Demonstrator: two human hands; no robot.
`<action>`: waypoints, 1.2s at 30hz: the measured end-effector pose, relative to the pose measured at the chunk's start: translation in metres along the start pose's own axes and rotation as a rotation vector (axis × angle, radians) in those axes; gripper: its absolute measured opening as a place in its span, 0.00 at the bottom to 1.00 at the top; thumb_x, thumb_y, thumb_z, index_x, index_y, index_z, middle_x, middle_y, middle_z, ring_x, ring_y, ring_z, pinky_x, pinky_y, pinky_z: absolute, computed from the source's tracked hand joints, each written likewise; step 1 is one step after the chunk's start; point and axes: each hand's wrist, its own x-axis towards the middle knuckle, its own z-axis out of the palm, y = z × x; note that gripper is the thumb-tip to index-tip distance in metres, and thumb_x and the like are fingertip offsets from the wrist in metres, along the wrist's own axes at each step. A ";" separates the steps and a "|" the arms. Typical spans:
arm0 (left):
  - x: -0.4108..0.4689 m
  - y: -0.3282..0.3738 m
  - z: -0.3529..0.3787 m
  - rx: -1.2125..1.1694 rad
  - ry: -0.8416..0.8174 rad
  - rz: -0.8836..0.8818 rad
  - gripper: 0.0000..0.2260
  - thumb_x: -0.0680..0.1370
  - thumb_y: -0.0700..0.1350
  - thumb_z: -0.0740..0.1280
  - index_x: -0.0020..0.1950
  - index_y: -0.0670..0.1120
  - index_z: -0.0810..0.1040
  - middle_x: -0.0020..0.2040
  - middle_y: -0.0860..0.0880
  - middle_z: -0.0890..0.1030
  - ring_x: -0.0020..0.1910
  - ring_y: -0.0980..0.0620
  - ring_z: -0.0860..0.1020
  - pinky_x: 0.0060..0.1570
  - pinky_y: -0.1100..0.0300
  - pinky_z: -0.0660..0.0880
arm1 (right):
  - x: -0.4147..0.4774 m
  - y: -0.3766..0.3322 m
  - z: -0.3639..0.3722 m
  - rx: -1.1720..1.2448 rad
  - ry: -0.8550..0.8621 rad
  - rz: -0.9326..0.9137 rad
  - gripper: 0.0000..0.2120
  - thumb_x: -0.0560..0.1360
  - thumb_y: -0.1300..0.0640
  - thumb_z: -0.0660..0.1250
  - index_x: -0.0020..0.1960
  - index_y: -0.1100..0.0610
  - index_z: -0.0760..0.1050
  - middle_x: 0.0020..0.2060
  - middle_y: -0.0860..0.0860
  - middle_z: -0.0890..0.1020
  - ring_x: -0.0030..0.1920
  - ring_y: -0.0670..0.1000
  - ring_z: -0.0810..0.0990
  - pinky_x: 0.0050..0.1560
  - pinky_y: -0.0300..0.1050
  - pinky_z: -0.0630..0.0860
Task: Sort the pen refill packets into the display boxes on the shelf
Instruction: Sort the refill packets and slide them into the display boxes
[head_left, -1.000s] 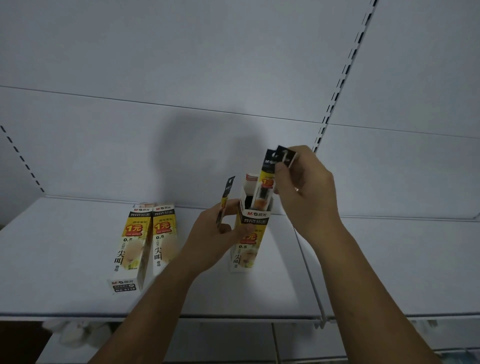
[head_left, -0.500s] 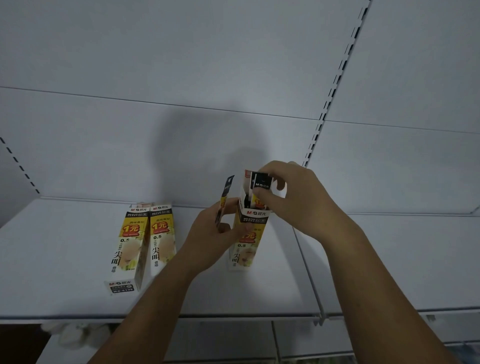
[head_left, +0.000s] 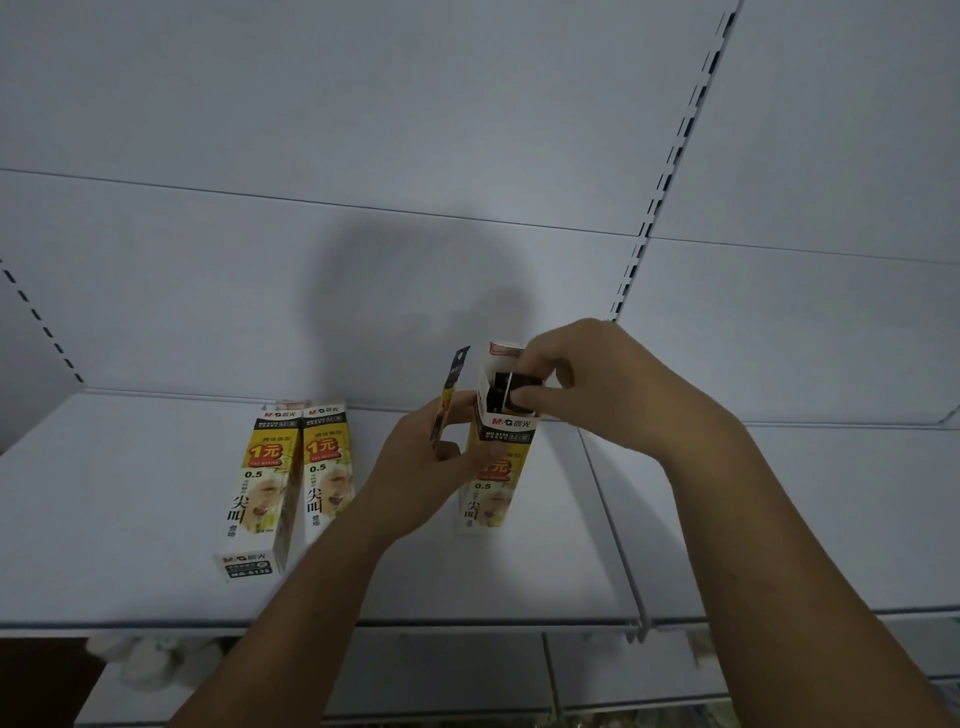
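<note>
An open yellow-and-white display box (head_left: 493, 478) stands on the white shelf (head_left: 130, 499). My right hand (head_left: 582, 384) pinches the black tops of refill packets (head_left: 511, 389) sunk into the box's open top. My left hand (head_left: 431, 467) steadies the box's left side and holds one thin refill packet (head_left: 451, 387) upright between thumb and fingers. The lower part of that packet is hidden by my fingers.
Two closed display boxes (head_left: 262, 488) (head_left: 324, 467) of the same kind lean side by side on the shelf at the left. A slotted upright (head_left: 670, 171) runs up the back panel. A shelf seam (head_left: 608, 519) lies just right of the open box. Lower shelves show below.
My right hand has pushed the refill packets down from well above the box into its open top. My left hand and its single packet have stayed put.
</note>
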 end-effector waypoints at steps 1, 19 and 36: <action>0.000 0.000 0.000 0.005 -0.003 -0.002 0.18 0.78 0.43 0.75 0.62 0.62 0.79 0.59 0.63 0.84 0.27 0.57 0.74 0.32 0.67 0.74 | 0.000 -0.001 0.003 -0.035 -0.019 0.007 0.06 0.78 0.53 0.75 0.44 0.43 0.82 0.35 0.38 0.78 0.35 0.34 0.75 0.35 0.28 0.69; -0.005 0.004 0.001 0.035 0.008 0.031 0.16 0.79 0.42 0.74 0.64 0.57 0.79 0.59 0.58 0.85 0.26 0.61 0.75 0.32 0.68 0.74 | -0.012 -0.006 0.018 -0.065 -0.076 0.021 0.12 0.78 0.38 0.69 0.50 0.45 0.85 0.43 0.41 0.84 0.44 0.43 0.81 0.43 0.43 0.76; -0.010 0.007 0.001 0.066 0.020 0.029 0.17 0.79 0.41 0.74 0.65 0.58 0.78 0.61 0.58 0.83 0.31 0.63 0.79 0.34 0.68 0.75 | -0.013 -0.012 0.015 -0.138 -0.032 0.070 0.28 0.77 0.35 0.68 0.73 0.47 0.72 0.66 0.43 0.77 0.59 0.44 0.78 0.58 0.43 0.73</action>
